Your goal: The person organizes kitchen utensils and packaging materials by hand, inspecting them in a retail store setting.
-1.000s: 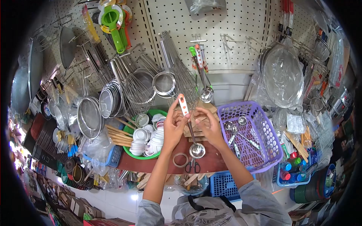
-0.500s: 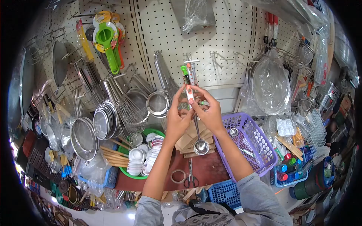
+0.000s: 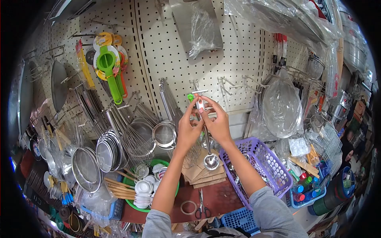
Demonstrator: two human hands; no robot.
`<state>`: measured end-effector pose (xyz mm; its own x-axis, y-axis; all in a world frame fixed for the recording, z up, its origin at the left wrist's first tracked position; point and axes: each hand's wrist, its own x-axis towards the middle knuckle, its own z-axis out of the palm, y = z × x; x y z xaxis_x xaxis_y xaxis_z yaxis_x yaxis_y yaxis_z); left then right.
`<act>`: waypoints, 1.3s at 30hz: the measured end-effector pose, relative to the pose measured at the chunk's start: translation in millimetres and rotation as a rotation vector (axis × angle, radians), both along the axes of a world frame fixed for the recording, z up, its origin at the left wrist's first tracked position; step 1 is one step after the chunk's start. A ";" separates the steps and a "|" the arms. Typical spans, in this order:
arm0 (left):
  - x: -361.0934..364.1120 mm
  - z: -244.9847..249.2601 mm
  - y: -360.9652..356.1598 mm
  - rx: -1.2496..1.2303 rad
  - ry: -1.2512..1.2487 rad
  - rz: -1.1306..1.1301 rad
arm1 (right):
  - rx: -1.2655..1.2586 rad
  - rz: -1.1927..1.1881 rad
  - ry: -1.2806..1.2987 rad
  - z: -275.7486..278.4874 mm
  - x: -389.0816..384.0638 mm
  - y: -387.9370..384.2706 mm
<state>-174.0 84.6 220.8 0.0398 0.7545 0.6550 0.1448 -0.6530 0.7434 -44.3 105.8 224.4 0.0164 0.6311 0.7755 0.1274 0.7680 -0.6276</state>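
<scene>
A metal ladle [image 3: 211, 162] with a white and orange patterned handle hangs bowl-down between my hands, in front of the pegboard. My left hand [image 3: 189, 127] and my right hand [image 3: 215, 122] are both closed around the upper handle, fingertips pinching near its top. Just above them, a metal hook [image 3: 200, 91] juts out from the board, and the handle's end overlaps it in this view. A bright green handle tip [image 3: 190, 97] shows beside my left fingertips, its lower part mostly hidden behind my hands.
Strainers [image 3: 88, 168] and whisks [image 3: 133, 139] hang left. Below are a green basin [image 3: 177, 186] of white dishes, flat cardboard [image 3: 204, 177], scissors [image 3: 202, 204] and a tape roll [image 3: 188, 207]. A purple basket [image 3: 274, 168] stands right. A wrapped metal sheet [image 3: 216, 33] hangs above.
The view has tilted upward, so the board and shelf appear lower. Both hands keep hold of the ladle, and its handle top now sits closer to the hook.
</scene>
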 end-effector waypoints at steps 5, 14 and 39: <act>1.4 0.0 3.1 -0.020 -0.027 -0.007 | -0.034 0.022 0.007 0.5 1.2 3.1; 2.6 -8.4 10.2 -0.054 -0.060 0.008 | -0.006 -0.003 -0.040 -14.9 0.4 23.0; 6.4 -18.0 63.3 0.144 0.093 0.298 | 0.038 -0.046 -0.045 -17.9 -4.4 61.3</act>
